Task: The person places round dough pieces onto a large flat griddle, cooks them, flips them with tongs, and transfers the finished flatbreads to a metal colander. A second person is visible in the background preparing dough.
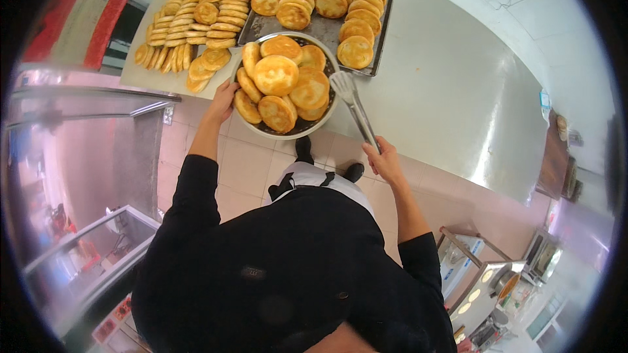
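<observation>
My left hand (224, 102) grips the left rim of a round perforated metal pan (335, 64). Several golden flatbreads (275, 75) are piled in the pan, some flat and some leaning on edge. In my right hand (383, 159) is a pair of metal food tongs (357, 108), held by the handle end. The slotted head of the tongs is beside the pan's right rim, with no flatbread in it. Just beyond the pan lies a dark baking tray (314, 35) bearing rows of overlapping flatbreads (355, 51).
A pale worktable (441, 73) extends to the right along the wall. More flatbreads (216, 29) are stacked at its left end, with a few loose ones (198, 74) near the edge. At lower right stands a table (478, 299) with a round pan (507, 285). A glass-sided case (103, 250) is at lower left.
</observation>
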Available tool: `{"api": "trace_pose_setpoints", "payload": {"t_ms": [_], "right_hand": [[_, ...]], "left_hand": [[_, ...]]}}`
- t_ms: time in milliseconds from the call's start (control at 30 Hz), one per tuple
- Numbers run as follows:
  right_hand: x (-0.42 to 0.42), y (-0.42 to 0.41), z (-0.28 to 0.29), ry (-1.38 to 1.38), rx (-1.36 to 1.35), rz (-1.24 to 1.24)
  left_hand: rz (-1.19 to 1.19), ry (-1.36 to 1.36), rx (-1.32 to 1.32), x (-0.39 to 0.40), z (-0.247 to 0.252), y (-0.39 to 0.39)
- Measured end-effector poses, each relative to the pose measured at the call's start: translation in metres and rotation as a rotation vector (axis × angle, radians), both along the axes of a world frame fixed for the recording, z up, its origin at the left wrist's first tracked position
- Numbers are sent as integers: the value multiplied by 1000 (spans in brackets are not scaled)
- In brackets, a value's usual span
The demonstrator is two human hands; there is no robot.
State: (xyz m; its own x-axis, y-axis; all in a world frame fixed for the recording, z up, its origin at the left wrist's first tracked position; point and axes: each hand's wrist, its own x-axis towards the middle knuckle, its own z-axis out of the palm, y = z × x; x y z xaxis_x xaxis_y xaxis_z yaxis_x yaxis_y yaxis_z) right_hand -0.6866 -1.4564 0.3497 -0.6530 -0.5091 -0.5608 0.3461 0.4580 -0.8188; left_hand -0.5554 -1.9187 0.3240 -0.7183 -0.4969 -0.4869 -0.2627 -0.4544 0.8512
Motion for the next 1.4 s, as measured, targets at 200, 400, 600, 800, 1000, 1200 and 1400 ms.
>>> {"api": "trace_pose_setpoints", "payload": {"t_ms": [200,400,600,800,1000,1200,1400], "right_hand": [[16,-11,-54,19,15,-100],[22,-46,-101,130,46,-226],[40,-68,-125,205,75,-385],[54,-74,-131,240,37,-452],[67,-78,-128,180,-7,-469],[93,-84,-118,122,-72,-534],[108,-99,-81,-138,-207,-476]], "left_hand": [[-44,-94,90,6,-55,-2],[-134,-98,146,-13,-130,-10],[-271,-159,100,-52,-135,-7],[-234,121,-895,-82,-141,-5],[-813,219,-1673,-135,-46,30],[-1224,156,-1503,-181,-52,25],[-1189,79,-1234,-259,-64,-14]]}}
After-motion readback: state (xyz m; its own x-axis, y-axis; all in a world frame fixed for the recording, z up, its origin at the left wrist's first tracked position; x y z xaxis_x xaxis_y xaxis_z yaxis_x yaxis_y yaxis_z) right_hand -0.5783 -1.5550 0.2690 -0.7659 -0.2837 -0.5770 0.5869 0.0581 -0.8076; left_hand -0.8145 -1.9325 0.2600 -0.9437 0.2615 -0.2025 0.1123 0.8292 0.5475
